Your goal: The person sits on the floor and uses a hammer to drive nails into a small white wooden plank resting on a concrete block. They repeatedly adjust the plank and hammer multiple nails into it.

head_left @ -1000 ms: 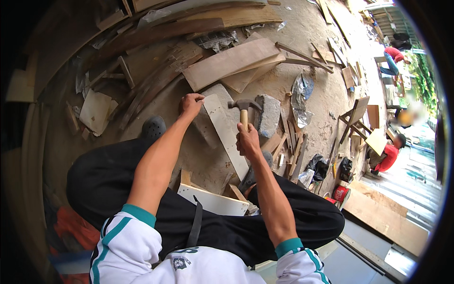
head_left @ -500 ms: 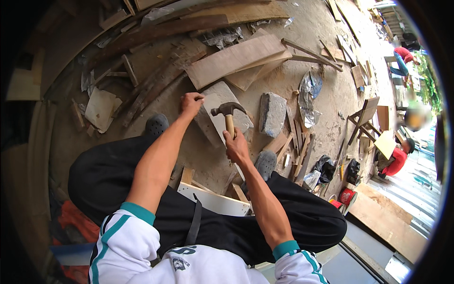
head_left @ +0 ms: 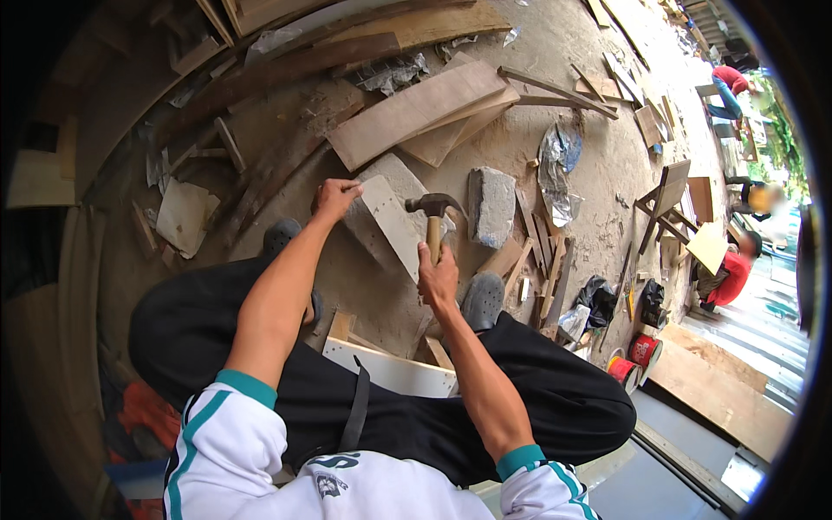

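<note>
A narrow, light-coloured board (head_left: pixel 389 224) slants across a pale concrete block (head_left: pixel 394 176) on the ground in front of me. My left hand (head_left: pixel 334 201) has its fingers pinched at the board's far left corner. In my right hand (head_left: pixel 438 277) is the wooden handle of a claw hammer (head_left: pixel 436 205), gripped with its head up, over or beside the board's right edge. Whether the hammer touches the board I cannot tell. The board's near end is partly hidden by my right hand.
A second concrete block (head_left: pixel 492 208) stands to the right. Plywood pieces (head_left: pixel 416 113) lie beyond, wood scraps (head_left: pixel 546 269) at the right. A white-faced wooden frame (head_left: pixel 390 371) sits between my legs. People (head_left: pixel 732 273) are at the far right.
My right hand and the hammer have shifted slightly right and nearer to me. The board shows more of its face. My left hand stays by its corner; the whole view has shifted a little.
</note>
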